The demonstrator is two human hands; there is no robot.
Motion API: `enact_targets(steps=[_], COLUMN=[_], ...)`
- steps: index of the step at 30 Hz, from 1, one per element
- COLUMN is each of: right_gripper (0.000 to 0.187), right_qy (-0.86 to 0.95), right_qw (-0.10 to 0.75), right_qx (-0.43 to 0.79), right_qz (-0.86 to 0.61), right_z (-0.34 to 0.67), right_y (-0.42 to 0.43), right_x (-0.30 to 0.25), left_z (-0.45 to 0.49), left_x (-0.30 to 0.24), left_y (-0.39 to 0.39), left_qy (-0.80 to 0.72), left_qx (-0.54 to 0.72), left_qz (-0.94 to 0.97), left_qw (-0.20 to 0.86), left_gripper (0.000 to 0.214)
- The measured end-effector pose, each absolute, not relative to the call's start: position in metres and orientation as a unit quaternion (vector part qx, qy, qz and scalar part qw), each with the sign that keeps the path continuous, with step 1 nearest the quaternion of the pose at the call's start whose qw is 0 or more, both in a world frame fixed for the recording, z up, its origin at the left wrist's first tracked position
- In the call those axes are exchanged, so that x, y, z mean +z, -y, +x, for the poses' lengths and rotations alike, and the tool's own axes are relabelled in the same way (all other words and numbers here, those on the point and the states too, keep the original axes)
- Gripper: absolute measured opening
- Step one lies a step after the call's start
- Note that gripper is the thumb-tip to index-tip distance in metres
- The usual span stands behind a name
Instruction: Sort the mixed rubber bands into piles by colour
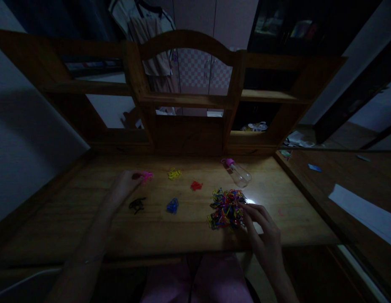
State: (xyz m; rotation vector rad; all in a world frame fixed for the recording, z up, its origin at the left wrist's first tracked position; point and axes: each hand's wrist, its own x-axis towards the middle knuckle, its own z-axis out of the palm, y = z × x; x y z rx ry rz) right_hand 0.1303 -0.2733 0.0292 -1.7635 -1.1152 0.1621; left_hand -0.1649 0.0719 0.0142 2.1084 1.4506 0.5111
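Note:
My left hand point(130, 181) reaches to the back left of the wooden desk, its fingers pinched together at a small pile of pink rubber bands point(147, 176). My right hand point(265, 227) is at the right edge of a large tangled heap of mixed-colour rubber bands point(225, 212), thumb and forefinger closed on some strands there. Between the hands lie separate small piles of yellow bands point(174, 174), red bands point(196, 185), blue bands point(172, 205) and black bands point(137, 205). The dim light hides which single bands the fingertips hold.
Behind the mixed heap, a clear bottle with a pink cap point(241, 174) lies on its side. A wooden shelf unit point(189, 99) rises along the back of the desk. To the right, a second wooden surface carries a white paper strip point(362, 210) and a small blue packet point(314, 167).

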Motion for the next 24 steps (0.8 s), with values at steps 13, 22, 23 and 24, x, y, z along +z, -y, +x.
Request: enact_targets(steps=[13,22,23,24], right_gripper=[0.023,0.021,0.021,0.020], right_qy=[0.438,0.447,0.445,0.443], right_qw=[0.499,0.501,0.500,0.499], right_qx=[0.067,0.046,0.045,0.045], right_qz=[-0.744,-0.740,-0.742,-0.744], right_z=[0.140,0.143,0.143,0.144], right_y=[0.281,0.283,0.283,0.283], right_x=[0.028,0.030,0.029,0.028], left_z=[-0.191,-0.159,-0.152,-0.145], left_x=[-0.003,0.006,0.011,0.016], left_y=[-0.079,-0.069,-0.062,-0.052], left_qy=[-0.560,-0.540,-0.538,-0.532], left_qx=[0.144,0.189,0.194,0.202], left_qz=[0.797,0.790,0.792,0.795], left_qw=[0.173,0.220,0.214,0.209], left_gripper=[0.046,0.046,0.046,0.045])
